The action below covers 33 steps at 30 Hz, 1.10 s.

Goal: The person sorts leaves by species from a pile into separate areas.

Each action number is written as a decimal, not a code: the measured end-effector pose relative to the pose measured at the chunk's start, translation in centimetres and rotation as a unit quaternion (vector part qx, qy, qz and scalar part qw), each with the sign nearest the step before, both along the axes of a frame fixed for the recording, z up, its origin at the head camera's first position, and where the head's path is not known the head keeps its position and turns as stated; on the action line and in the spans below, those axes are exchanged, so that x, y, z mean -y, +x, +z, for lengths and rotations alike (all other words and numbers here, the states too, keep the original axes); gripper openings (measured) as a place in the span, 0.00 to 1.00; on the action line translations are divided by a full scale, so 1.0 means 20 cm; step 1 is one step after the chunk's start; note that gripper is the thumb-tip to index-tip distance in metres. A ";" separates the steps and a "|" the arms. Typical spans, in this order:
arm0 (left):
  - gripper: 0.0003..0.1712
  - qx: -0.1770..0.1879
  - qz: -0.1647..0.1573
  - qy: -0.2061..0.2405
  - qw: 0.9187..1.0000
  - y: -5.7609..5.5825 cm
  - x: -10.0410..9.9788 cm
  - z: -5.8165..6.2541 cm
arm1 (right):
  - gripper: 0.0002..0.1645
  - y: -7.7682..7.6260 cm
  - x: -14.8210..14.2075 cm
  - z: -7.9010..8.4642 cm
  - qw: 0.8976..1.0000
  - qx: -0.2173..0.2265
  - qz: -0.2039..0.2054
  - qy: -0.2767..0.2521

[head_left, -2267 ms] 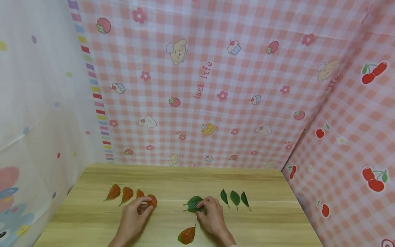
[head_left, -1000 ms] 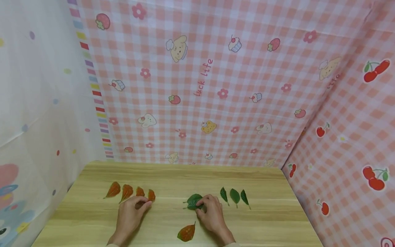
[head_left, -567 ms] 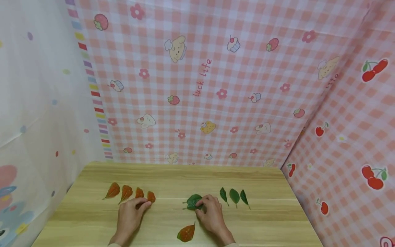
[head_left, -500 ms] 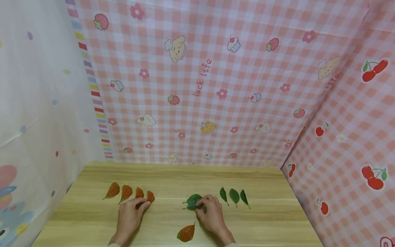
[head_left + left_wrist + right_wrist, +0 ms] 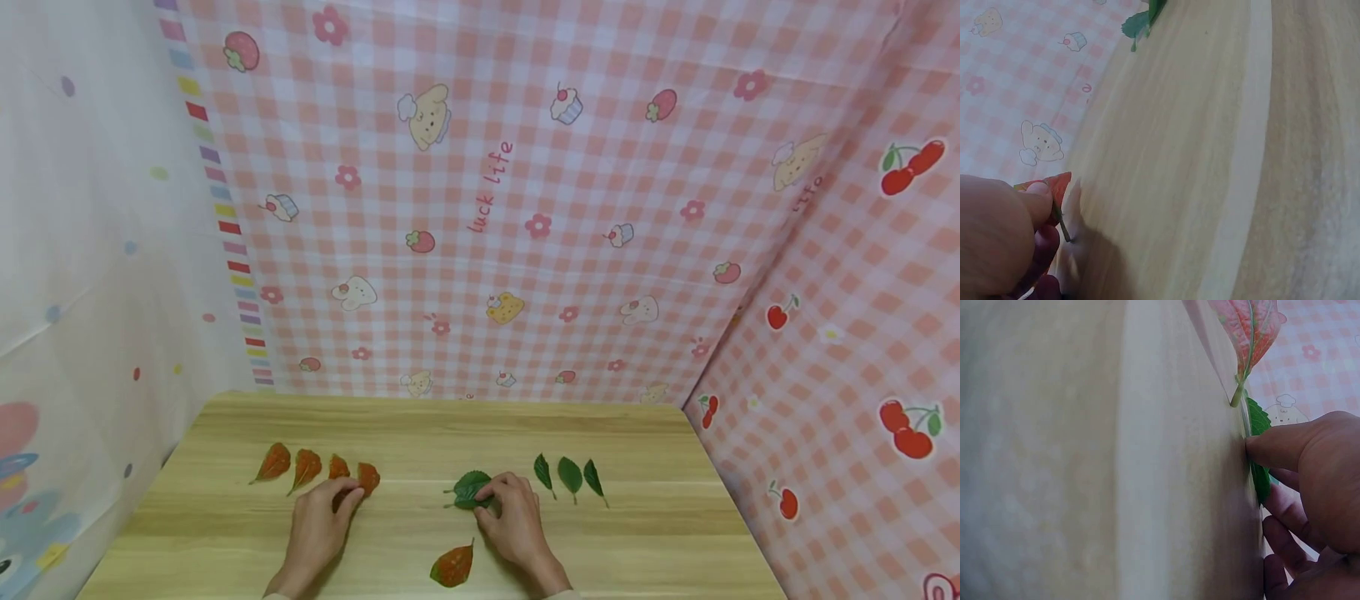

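Five orange-red leaves and a set of green ones on a wood-grain table (image 5: 405,533), two bare hands working them.

Left hand (image 5: 318,521): grip narrow, thumb and index finger pinching the fourth orange leaf (image 5: 370,476), the rightmost in its row. Left wrist view has the thumb laid over the leaf, dark stem sticking out past it. Can't tell whether that leaf lies fully flat on the wood.

Rest of that row, from the left: first orange leaf (image 5: 276,461), second orange leaf (image 5: 307,467), third orange leaf (image 5: 339,466). First two lie tilted, stems toward lower left, not touching each other. Lower part of the third is hidden behind the left hand.

Right hand (image 5: 517,521): grip also narrow, thumb and fingers pinching the right edge of the toothed green leaf (image 5: 469,487). Two stems poke out on its left side, so it reads as two leaves overlapping; the lower one is mostly covered. Other right fingers are curled behind the thumb in the right wrist view.

Right of that hand, three more, spaced apart, stems toward the person: narrow green leaf (image 5: 542,472), oval green leaf (image 5: 570,473), outer green leaf (image 5: 593,477).

Loose orange leaf (image 5: 453,567) sits nearer the person, between the hands, green at its lower left end, stem pointing up toward the right hand.

Pink checked cloth (image 5: 480,275) hangs behind the table.
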<state>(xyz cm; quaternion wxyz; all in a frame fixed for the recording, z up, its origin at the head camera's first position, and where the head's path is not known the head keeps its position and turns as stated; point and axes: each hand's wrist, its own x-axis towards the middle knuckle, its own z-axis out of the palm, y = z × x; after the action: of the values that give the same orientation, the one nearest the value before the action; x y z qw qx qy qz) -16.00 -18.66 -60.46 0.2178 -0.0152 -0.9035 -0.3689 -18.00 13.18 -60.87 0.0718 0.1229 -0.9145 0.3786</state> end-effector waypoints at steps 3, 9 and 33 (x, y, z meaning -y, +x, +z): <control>0.04 0.005 -0.002 0.002 1.000 -0.01 0.00 -0.01 | 0.07 0.00 0.00 0.00 1.000 0.001 0.001 -0.004; 0.06 0.012 -0.012 0.010 1.000 0.00 0.01 -0.01 | 0.07 0.00 0.00 0.01 1.000 0.002 0.002 -0.006; 0.06 0.031 0.016 0.020 0.999 -0.01 0.01 -0.02 | 0.06 0.00 0.01 0.02 1.000 -0.002 0.000 0.010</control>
<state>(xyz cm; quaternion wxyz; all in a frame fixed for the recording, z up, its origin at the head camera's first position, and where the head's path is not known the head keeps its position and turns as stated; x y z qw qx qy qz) -16.22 -18.85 -60.83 0.1960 0.0151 -0.9024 -0.3835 -17.94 13.07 -60.55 0.0723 0.1247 -0.9181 0.3692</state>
